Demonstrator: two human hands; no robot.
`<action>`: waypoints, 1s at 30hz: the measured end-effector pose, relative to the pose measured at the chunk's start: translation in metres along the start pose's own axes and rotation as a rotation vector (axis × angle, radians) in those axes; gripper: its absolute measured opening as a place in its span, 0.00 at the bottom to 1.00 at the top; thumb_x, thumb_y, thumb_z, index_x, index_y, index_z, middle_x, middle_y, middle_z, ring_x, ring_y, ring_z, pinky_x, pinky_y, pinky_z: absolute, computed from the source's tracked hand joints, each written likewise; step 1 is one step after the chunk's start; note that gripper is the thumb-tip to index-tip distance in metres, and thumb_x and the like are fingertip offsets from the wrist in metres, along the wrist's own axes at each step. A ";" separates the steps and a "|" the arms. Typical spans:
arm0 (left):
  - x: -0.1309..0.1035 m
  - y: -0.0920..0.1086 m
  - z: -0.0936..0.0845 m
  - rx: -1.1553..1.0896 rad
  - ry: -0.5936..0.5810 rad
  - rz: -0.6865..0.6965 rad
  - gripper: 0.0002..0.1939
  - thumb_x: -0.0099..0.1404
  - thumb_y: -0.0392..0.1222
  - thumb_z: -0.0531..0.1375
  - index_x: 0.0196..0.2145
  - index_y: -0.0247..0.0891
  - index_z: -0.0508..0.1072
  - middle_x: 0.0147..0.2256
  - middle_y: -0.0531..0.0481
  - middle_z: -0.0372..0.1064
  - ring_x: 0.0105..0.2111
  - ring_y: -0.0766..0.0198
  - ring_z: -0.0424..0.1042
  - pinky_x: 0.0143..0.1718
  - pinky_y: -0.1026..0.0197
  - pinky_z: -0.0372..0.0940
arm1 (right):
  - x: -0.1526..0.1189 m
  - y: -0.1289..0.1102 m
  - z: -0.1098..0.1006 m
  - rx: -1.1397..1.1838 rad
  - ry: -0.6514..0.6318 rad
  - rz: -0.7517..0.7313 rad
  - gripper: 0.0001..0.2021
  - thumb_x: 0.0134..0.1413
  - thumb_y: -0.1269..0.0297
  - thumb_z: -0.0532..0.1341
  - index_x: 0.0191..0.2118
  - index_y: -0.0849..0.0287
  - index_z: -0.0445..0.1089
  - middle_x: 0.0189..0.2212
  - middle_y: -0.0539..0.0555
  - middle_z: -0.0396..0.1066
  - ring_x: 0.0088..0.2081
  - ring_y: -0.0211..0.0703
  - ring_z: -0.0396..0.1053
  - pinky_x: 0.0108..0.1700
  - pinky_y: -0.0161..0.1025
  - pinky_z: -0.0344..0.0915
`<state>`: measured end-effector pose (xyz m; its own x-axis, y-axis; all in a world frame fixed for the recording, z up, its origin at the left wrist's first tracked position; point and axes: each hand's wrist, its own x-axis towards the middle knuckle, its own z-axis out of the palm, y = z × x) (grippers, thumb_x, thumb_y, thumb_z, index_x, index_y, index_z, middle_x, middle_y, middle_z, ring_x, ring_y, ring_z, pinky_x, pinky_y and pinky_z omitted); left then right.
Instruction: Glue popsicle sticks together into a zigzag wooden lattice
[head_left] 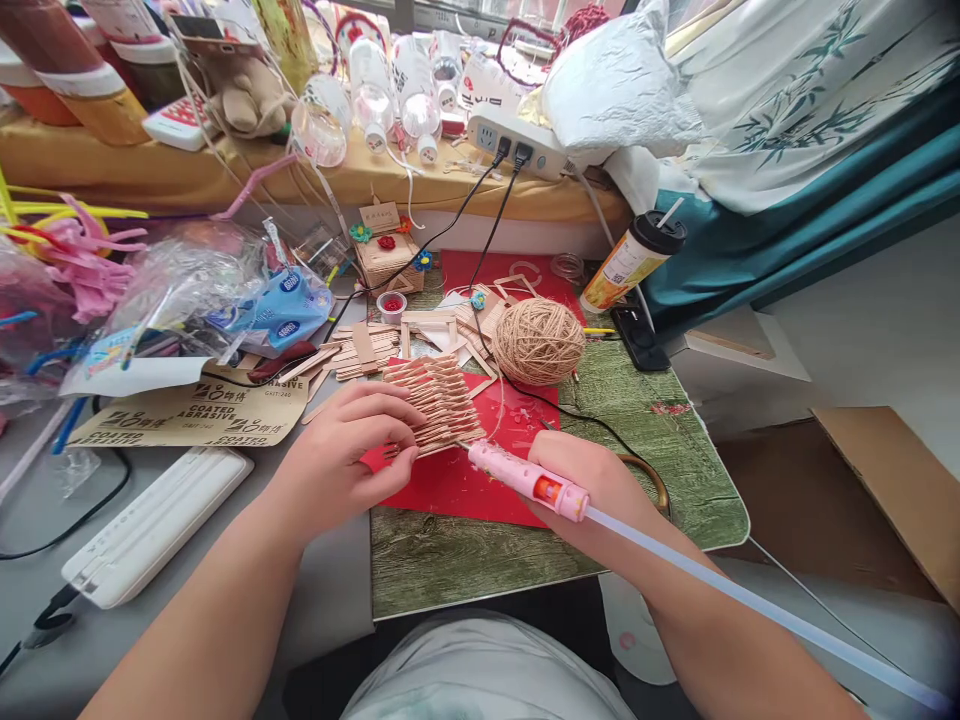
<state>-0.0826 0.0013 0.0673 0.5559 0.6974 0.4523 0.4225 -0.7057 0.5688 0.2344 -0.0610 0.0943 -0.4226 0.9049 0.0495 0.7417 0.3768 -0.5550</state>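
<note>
On the red sheet point(442, 492) stands a piece built of stacked wooden craft sticks point(439, 400). My left hand point(349, 445) is closed at its left edge, with thumb and fingers bent around that side. My right hand point(577, 480) is wrapped around a pink hot glue gun point(529, 478); its grip is hidden by the hand. A long translucent glue stick point(720, 578) runs out of the gun's back end. The gun's nozzle meets or nearly meets the lower right corner of the stick piece. Behind stands a ball of jute twine point(540, 340).
Loose craft sticks point(364, 355) and a small wooden box point(386, 258) lie farther back. Black cables point(487, 230) cross from a power strip point(517, 142). Sandpaper point(202, 408) lies left; a drink cup point(634, 260) and phone point(639, 340) stand right. Scissors point(651, 480) show beside my right hand.
</note>
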 end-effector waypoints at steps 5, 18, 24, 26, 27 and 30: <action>-0.001 -0.001 0.001 0.000 -0.013 -0.022 0.05 0.67 0.35 0.66 0.38 0.44 0.78 0.46 0.49 0.83 0.56 0.52 0.77 0.61 0.46 0.73 | -0.002 0.000 -0.001 0.009 0.021 0.041 0.21 0.66 0.69 0.63 0.27 0.53 0.50 0.25 0.46 0.57 0.27 0.38 0.55 0.31 0.40 0.49; 0.001 0.002 -0.001 -0.007 -0.013 -0.005 0.07 0.68 0.32 0.66 0.38 0.44 0.77 0.46 0.51 0.82 0.56 0.54 0.76 0.61 0.47 0.72 | -0.007 0.005 -0.004 0.010 -0.013 0.121 0.21 0.68 0.66 0.62 0.27 0.53 0.50 0.25 0.46 0.58 0.27 0.39 0.57 0.32 0.41 0.50; 0.002 0.003 -0.002 -0.012 -0.019 -0.007 0.07 0.68 0.31 0.65 0.38 0.44 0.76 0.46 0.51 0.82 0.56 0.55 0.76 0.61 0.49 0.71 | -0.009 0.009 -0.003 -0.001 -0.001 0.115 0.21 0.68 0.65 0.63 0.27 0.53 0.52 0.25 0.47 0.60 0.27 0.39 0.58 0.31 0.40 0.50; 0.002 0.003 -0.002 -0.009 -0.019 -0.005 0.07 0.68 0.31 0.66 0.38 0.44 0.76 0.46 0.51 0.82 0.56 0.55 0.76 0.61 0.49 0.71 | -0.010 0.010 -0.003 -0.006 0.008 0.111 0.20 0.69 0.65 0.63 0.27 0.53 0.54 0.25 0.47 0.61 0.27 0.39 0.59 0.31 0.40 0.51; 0.002 0.002 -0.002 -0.008 -0.019 -0.005 0.07 0.68 0.32 0.66 0.38 0.44 0.76 0.46 0.51 0.82 0.56 0.55 0.76 0.61 0.49 0.71 | -0.011 0.010 -0.004 -0.004 0.016 0.110 0.20 0.69 0.64 0.63 0.27 0.53 0.55 0.25 0.47 0.62 0.27 0.39 0.59 0.31 0.40 0.52; 0.000 0.001 -0.001 -0.006 -0.019 -0.004 0.07 0.68 0.32 0.66 0.39 0.43 0.77 0.47 0.51 0.82 0.56 0.55 0.75 0.61 0.49 0.71 | -0.014 0.011 -0.006 0.038 0.044 0.146 0.18 0.69 0.63 0.65 0.28 0.54 0.60 0.26 0.47 0.65 0.29 0.39 0.64 0.33 0.38 0.57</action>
<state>-0.0831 0.0012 0.0685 0.5674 0.6980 0.4369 0.4207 -0.7018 0.5749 0.2516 -0.0684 0.0922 -0.2879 0.9576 0.0016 0.7731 0.2334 -0.5897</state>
